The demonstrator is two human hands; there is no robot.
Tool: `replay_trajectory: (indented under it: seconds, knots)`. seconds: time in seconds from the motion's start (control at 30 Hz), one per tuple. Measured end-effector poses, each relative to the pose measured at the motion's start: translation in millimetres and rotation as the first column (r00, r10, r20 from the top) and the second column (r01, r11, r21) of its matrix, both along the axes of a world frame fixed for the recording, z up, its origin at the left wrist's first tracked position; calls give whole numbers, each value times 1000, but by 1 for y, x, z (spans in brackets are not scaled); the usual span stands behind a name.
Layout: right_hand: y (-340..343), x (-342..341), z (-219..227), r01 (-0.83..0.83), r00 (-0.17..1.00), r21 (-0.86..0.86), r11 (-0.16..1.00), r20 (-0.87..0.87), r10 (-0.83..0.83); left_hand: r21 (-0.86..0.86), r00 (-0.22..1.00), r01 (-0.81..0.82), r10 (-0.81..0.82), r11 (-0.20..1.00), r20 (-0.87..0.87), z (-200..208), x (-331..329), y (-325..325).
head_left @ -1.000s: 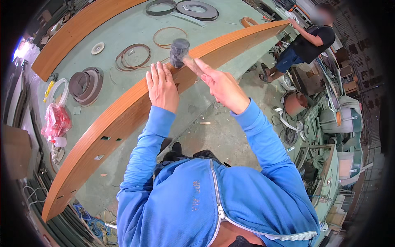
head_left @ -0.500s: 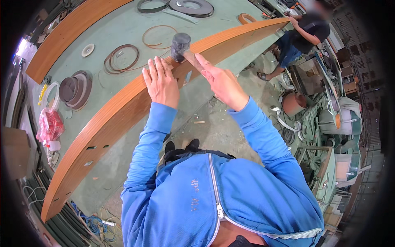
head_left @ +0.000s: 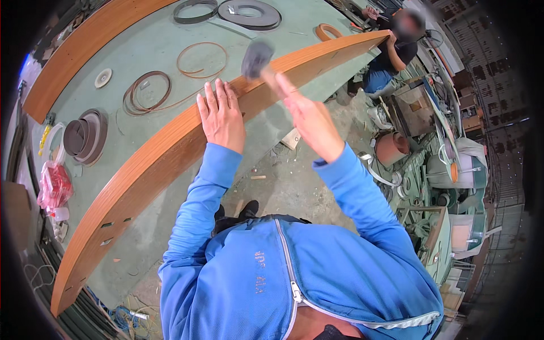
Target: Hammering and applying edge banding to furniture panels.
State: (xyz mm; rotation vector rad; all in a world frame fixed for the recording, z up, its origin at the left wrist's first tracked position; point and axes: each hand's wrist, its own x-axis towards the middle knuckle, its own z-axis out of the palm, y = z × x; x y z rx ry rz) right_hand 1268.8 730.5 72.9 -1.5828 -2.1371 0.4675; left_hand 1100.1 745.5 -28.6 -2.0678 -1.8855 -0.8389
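A long curved board with an orange wood-grain edge (head_left: 130,163) stands on its side, running from the lower left to the upper right. My left hand (head_left: 222,120) lies flat against its edge near the middle, fingers stretched and close together. My right hand (head_left: 310,122) is wrapped round the wooden handle of a mallet (head_left: 258,58). The mallet's dark head is blurred by motion and hovers over the board's edge, just right of my left fingertips. A thin brown strip coil (head_left: 169,90) lies on the table beyond my left hand.
The green table (head_left: 141,51) bears a second curved board (head_left: 85,54), a dark banding roll (head_left: 249,12), a brown roll (head_left: 85,136) and a red plastic bag (head_left: 55,186). A co-worker (head_left: 396,54) holds the board's far end. Clutter and a brown bucket (head_left: 392,146) stand right.
The mallet head has lifted and shifted slightly right, blurring. My left hand stays on the board. The co-worker has leaned lower by the far end, and the whole view has shifted a little.
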Motion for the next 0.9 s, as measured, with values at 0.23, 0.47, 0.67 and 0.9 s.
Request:
replay_trajectory:
  seconds: [0.23,0.47,0.67,0.9]
  knots:
    - [9,23,13,119,979,-38,992,-161,-124,-13,997,-50,49,999,-61,-2,18,10]
    - [34,54,3,-13,985,5,1000,-173,14,-22,999,-39,38,999,-39,-5,48,33]
    - [58,89,-3,-61,998,-2,998,-26,61,-15,997,-45,44,999,-66,-6,78,48]
    - [79,118,-16,-21,998,60,998,-64,24,-22,987,-95,91,995,-135,-7,106,68]
